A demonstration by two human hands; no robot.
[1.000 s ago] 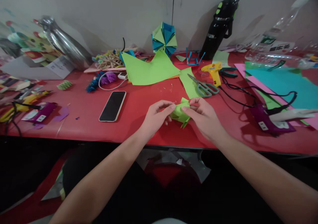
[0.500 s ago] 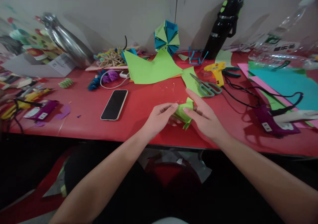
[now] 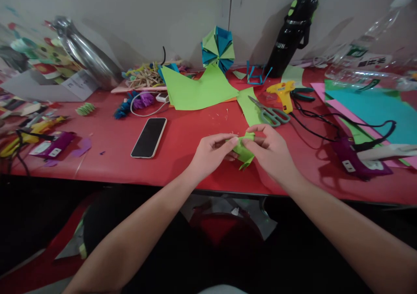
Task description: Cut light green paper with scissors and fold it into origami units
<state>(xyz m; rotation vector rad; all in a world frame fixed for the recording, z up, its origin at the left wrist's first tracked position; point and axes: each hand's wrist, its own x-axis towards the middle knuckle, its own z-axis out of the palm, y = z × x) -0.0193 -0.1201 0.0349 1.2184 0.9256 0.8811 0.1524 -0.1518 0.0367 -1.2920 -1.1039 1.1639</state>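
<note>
A small folded piece of green paper is held between my two hands above the front part of the red table. My left hand pinches its left side, with the thumb on top. On the right side, the thumb and fingers of my right hand close on the same paper. A narrow flap hangs from its lower edge. Fingers cover part of its folds. Just behind my hands are green-handled scissors and a green paper strip.
A phone lies to the left. Large green sheets sit behind. To the right are a yellow glue gun, cables, a purple power strip and coloured sheets. A black bottle stands at the back.
My right hand's raised index finger has bent down onto the green paper, and its fingers have closed in. The paper has tilted slightly and shifted a little to the right.
</note>
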